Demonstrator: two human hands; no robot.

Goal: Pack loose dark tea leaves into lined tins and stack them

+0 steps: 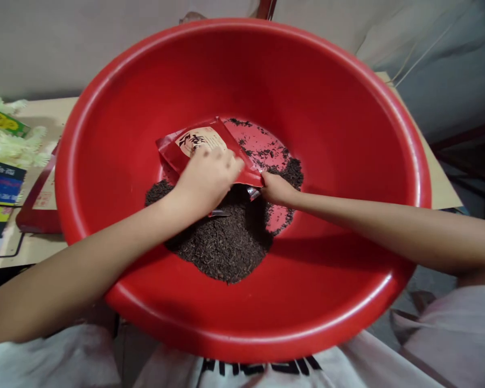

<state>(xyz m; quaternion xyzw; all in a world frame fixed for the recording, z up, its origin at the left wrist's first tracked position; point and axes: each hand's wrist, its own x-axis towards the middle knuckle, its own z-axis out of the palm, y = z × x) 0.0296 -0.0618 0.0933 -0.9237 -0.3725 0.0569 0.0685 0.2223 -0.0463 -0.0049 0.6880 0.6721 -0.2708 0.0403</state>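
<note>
A big red plastic basin (242, 331) holds a heap of dark, dry loose tea leaves (226, 248). Inside it, a red foil pouch (170, 151) with a cream label and black characters lies tilted over the heap. My right hand (279, 188) pinches the pouch's near right corner, beside its silvery lining. Slightly blurred, my left hand (210, 175) is closed on the pouch's near edge, its knuckles over the label's lower part. Its fingertips are hidden. Below this hand a thin shiny edge shows; I cannot tell what it belongs to.
The basin rests on a pale wooden table (438, 186). Left of it are a dark red box (40, 199), pale flowers (20, 145) and printed cards (2, 183). Scattered leaves (262, 153) lie on the basin floor beyond the heap.
</note>
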